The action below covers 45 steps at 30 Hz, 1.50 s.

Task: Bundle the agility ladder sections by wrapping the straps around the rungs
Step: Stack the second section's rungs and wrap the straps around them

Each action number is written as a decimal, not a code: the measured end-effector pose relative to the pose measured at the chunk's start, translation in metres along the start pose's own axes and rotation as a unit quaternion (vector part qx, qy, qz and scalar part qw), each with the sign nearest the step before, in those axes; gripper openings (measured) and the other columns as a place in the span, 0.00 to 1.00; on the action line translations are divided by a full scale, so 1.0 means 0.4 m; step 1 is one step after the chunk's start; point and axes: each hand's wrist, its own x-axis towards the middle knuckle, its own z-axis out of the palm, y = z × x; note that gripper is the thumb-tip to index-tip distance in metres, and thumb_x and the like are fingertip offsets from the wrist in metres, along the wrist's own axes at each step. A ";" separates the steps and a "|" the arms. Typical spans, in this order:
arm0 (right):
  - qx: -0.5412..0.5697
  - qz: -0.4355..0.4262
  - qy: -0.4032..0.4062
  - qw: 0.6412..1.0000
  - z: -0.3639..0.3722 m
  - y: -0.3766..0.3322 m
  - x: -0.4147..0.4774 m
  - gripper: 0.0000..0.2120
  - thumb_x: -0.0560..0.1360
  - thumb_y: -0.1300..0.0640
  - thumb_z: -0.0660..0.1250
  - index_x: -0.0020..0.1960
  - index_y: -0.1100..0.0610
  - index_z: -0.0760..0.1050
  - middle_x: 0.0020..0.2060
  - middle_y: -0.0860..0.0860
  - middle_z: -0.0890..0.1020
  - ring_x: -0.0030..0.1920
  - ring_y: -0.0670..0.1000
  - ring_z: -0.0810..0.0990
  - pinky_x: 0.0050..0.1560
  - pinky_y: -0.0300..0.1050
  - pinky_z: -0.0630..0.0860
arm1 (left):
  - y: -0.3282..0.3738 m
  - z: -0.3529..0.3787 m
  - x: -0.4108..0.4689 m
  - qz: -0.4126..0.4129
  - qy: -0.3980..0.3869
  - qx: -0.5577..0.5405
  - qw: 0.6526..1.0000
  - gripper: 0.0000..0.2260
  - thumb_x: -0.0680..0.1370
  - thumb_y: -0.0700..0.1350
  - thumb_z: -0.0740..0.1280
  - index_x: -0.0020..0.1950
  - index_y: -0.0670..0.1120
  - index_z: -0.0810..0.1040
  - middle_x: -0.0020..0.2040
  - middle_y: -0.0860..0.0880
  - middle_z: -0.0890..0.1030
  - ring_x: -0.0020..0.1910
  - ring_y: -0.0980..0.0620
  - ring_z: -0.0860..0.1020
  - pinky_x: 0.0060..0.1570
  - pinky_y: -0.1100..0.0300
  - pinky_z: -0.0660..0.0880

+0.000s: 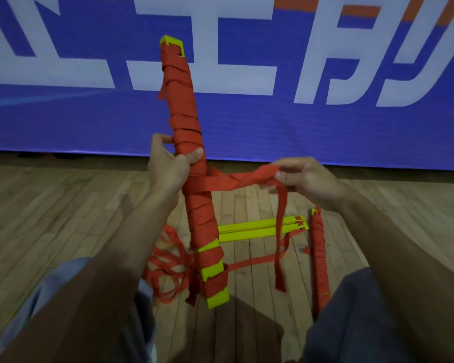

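Note:
A stack of yellow rungs (213, 271) stands nearly upright on the floor, wound almost top to bottom in red strap (181, 95). My left hand (168, 163) grips this bundle at mid-height, thumb across the wraps. My right hand (303, 176) pinches a twisted length of red strap (233, 180) pulled out sideways from the bundle; its loose end (281, 239) hangs down toward the floor.
Several unwrapped yellow rungs (262, 227) lie flat behind the bundle. A finished red-wrapped bundle (320, 258) lies on the wooden floor at right. Loose red strap (168, 260) is piled at left. A blue banner (325, 127) hangs behind. My knees frame the bottom.

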 end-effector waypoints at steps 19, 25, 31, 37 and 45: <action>0.049 -0.058 -0.022 0.997 -0.003 -0.028 0.004 0.04 0.76 0.61 0.66 0.44 0.60 0.79 0.36 0.51 0.81 0.38 0.46 0.79 0.43 0.38 0.74 | -0.040 -0.006 0.028 -0.002 0.023 0.088 0.996 0.22 0.67 0.47 0.78 0.53 0.51 0.68 0.39 0.49 0.78 0.43 0.42 0.81 0.48 0.44 0.79; 0.338 0.080 0.201 0.916 -0.023 -0.018 0.034 0.11 0.81 0.61 0.56 0.42 0.59 0.72 0.34 0.53 0.74 0.36 0.50 0.74 0.43 0.48 0.75 | -0.034 0.000 0.018 -0.001 0.006 0.119 0.993 0.21 0.67 0.47 0.78 0.52 0.53 0.69 0.36 0.50 0.76 0.44 0.42 0.80 0.49 0.45 0.78; -0.359 0.294 0.093 0.881 -0.017 0.033 0.031 0.25 0.79 0.56 0.65 0.72 0.64 0.63 0.67 0.60 0.73 0.65 0.59 0.73 0.60 0.48 0.72 | -0.031 0.026 -0.004 -0.032 -0.045 0.038 0.998 0.22 0.70 0.41 0.77 0.57 0.48 0.68 0.42 0.44 0.80 0.40 0.47 0.81 0.46 0.48 0.81; -0.208 0.066 0.037 0.975 0.118 -0.006 0.024 0.21 0.75 0.43 0.68 0.61 0.55 0.74 0.56 0.49 0.80 0.58 0.50 0.79 0.61 0.49 0.75 | -0.028 0.051 -0.023 -0.035 -0.067 0.026 0.997 0.22 0.69 0.41 0.78 0.56 0.48 0.69 0.49 0.36 0.81 0.43 0.42 0.82 0.47 0.44 0.81; -0.121 0.079 -0.068 0.987 0.238 0.028 0.028 0.41 0.68 0.47 0.77 0.72 0.54 0.57 0.52 0.51 0.80 0.53 0.49 0.82 0.57 0.50 0.79 | -0.030 0.059 -0.028 -0.049 -0.067 0.014 0.996 0.23 0.68 0.42 0.78 0.56 0.48 0.70 0.49 0.39 0.82 0.43 0.44 0.83 0.47 0.43 0.81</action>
